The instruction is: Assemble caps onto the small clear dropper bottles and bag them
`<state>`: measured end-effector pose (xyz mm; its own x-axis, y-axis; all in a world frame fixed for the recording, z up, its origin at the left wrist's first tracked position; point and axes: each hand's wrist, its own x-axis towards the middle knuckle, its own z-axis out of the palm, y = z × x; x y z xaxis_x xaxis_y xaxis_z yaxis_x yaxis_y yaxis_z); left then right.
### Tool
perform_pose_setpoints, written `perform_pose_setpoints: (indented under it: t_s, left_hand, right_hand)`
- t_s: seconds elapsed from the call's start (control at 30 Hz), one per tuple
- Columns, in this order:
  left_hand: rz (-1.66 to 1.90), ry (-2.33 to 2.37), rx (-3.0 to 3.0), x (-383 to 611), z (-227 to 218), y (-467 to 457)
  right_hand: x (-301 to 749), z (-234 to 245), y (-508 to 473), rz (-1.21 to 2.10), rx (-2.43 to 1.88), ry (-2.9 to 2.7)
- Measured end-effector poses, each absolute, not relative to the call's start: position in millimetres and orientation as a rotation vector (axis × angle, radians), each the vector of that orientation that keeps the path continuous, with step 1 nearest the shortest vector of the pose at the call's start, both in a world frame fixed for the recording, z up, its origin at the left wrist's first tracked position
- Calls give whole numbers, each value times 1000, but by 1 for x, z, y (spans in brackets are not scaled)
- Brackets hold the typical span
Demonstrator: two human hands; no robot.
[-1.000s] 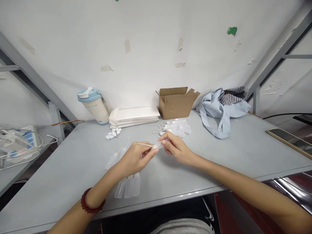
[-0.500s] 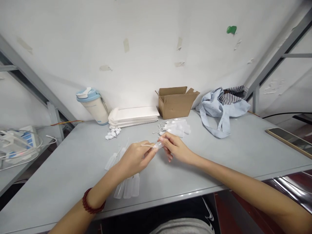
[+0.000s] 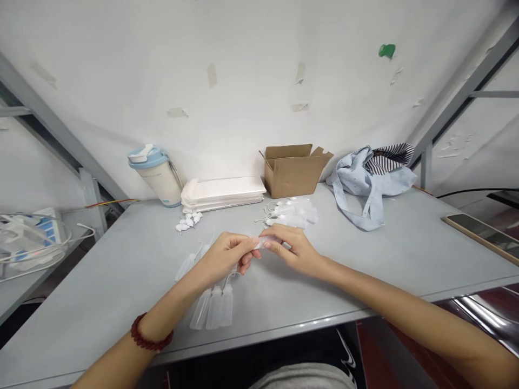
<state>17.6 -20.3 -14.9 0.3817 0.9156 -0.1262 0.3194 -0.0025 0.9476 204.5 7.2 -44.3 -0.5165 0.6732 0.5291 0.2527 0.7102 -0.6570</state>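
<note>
Over the grey table, one small translucent bottle is gripped in the closed fingers of the left hand and the right hand.

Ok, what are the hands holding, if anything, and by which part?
A small bottle: the left hand pinches its white cap end, and the right hand grips its body.

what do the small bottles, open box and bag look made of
Small bottles: probably plastic, satin-looking; their walls are milky and half see-through. Open box: apparently cardboard, dull brown, with thin, stiff flaps. Bag: likely cloth, matte, since it slumps in soft folds.
</note>
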Motion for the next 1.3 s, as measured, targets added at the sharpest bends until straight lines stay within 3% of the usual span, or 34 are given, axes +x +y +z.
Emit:
perform_pose_setpoints:
  t_s: [0.17, 0.4, 0.6, 0.73, 0.93, 1.1, 1.3]
  left_hand:
    - [726, 1163, 1900, 16, -14, -21]
    - [919, 1068, 2504, 18, -30, -22]
    - [869, 1119, 2767, 18, -42, -17]
    - [1024, 1135, 2754, 8, -36, -7]
    - [1086, 1888, 2488, -43, -25, 22]
    - [678, 2259, 2341, -84, -19, 35]
    - [395, 2294, 2238, -113, -24, 44]
  right_hand:
    - [208, -42, 7, 583, -666, -2160]
    - [210, -37, 8, 971, -843, -2025]
    - [208, -41, 12, 1124, -986, -1940]
    - [211, -41, 21, 900, -975, -1954]
    - [240, -39, 60, 190, -1065, -1813]
    - [257, -45, 84, 184, -1235, -1681]
    - [258, -53, 89, 296, -1301, -1705]
